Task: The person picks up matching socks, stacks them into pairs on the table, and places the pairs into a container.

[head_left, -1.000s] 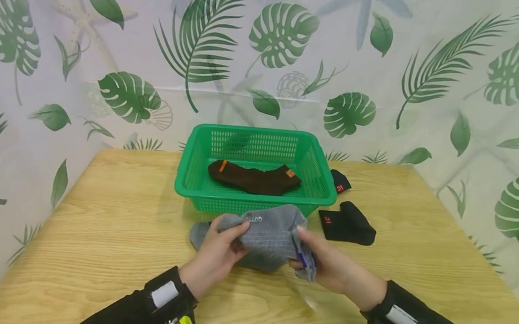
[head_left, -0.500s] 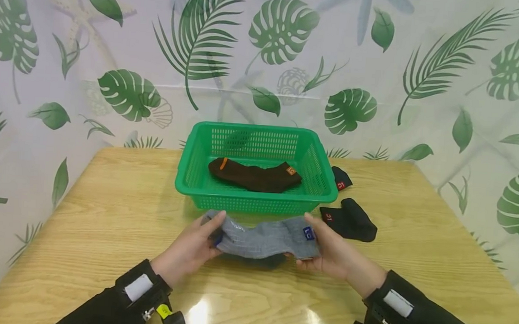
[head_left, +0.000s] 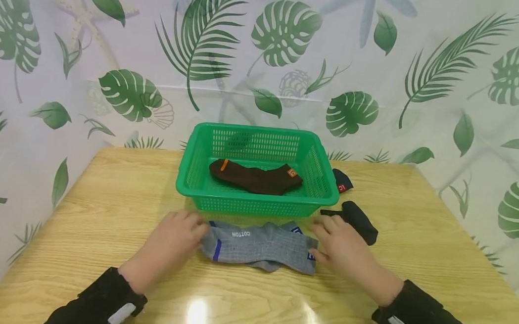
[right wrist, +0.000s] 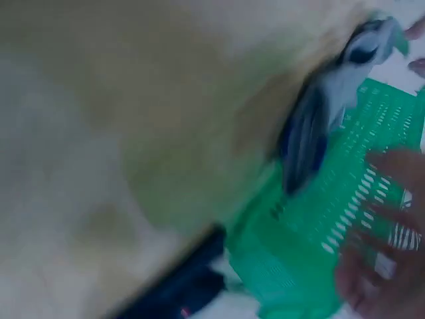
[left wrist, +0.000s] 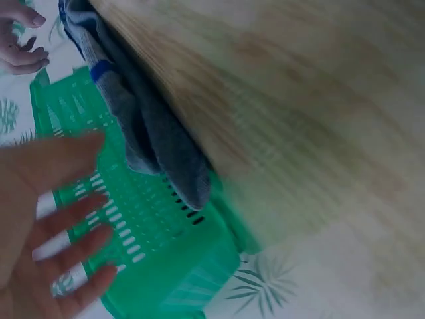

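Two grey socks lie one over the other on the table, the top one lettered "COTTON" and banded in blue-purple near its left end. My left hand is by their left end; in the left wrist view its fingers are spread and hold nothing. Close to the cuffs is my right hand, fingers loosely bent, with its thumb near the top sock's label. In the blurred right wrist view, that hand appears apart from the grey socks and holds nothing.
Behind the socks stands a green basket with a brown pair of socks inside. A black sock lies right of it, partly behind my right hand, and another black sock sits against its side. A leaf-print cloth backs the wooden table.
The grey sock held between both hands has come down onto the other grey sock and lies flat. Both hands have let go of it, and the left hand has moved left.
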